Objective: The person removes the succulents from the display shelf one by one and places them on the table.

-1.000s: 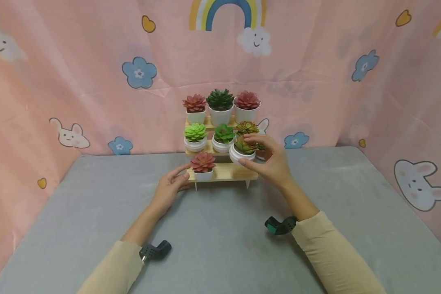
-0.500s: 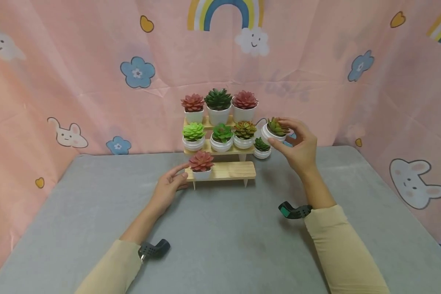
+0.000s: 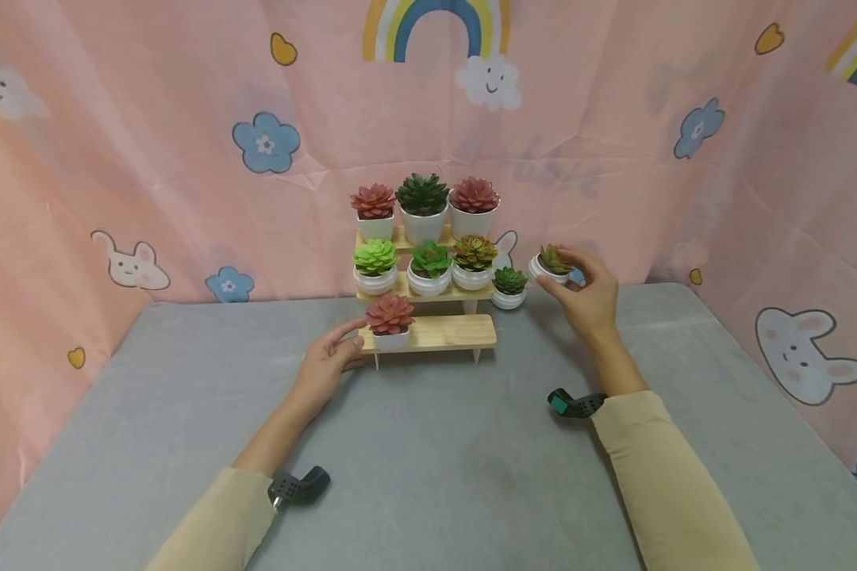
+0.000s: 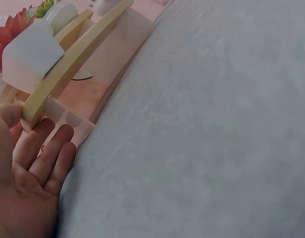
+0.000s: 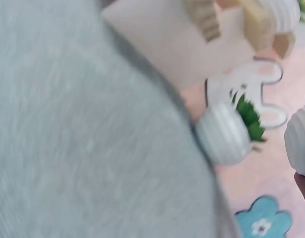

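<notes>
My right hand [image 3: 591, 297] holds a potted succulent [image 3: 553, 262], yellow-green with reddish tips in a white ribbed pot, raised at the right of the stand. At the right wrist view's edge only part of that pot [image 5: 301, 141] and a fingertip show. A tiered wooden plant stand [image 3: 453, 333] stands at the middle back. Its lowest step's left end is gripped by my left hand [image 3: 327, 358], thumb above and fingers below in the left wrist view. Beside that hand a red succulent [image 3: 390, 313] sits on the lowest step. A small dark green succulent [image 3: 509, 287] stands right of the stand.
The middle step carries a lime succulent [image 3: 374, 258], a green one [image 3: 430, 260] and a brownish-yellow one [image 3: 474, 254]. On the top step are two red succulents and a dark green succulent [image 3: 423, 194]. A pink printed curtain [image 3: 578, 159] hangs behind the grey table [image 3: 428, 476].
From in front of the middle step, my right hand has carried the yellow-green succulent to the right, past the stand, then slightly lower. The left hand has kept its place on the stand.
</notes>
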`<state>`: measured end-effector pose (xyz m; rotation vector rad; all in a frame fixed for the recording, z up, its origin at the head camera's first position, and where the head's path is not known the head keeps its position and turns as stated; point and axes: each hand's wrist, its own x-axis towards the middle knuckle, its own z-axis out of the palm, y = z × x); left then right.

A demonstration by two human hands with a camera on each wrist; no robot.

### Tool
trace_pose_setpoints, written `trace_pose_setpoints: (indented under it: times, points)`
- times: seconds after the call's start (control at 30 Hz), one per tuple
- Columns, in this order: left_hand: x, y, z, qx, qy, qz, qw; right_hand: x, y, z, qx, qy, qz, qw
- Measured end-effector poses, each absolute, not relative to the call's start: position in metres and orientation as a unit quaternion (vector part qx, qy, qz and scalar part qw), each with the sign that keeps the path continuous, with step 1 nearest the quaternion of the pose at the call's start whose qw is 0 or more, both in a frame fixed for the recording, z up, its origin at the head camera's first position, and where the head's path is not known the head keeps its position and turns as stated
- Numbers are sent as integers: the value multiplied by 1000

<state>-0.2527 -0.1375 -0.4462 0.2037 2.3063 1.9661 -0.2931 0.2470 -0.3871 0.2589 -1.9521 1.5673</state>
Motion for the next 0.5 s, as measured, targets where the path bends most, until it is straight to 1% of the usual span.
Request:
trace_pose_setpoints:
  times: [0.23,0.37,0.5]
  points:
    - [-251,-140,-449,67,763,641,53,-301,257,-408,46,-769,574,278]
    - [-251,-139,-448,67,761,643,47,-304,261,-416,43,-787,561,255]
    - [-251,-138,-447,68,760,645,46,-305,264,-422,52,-814,539,211]
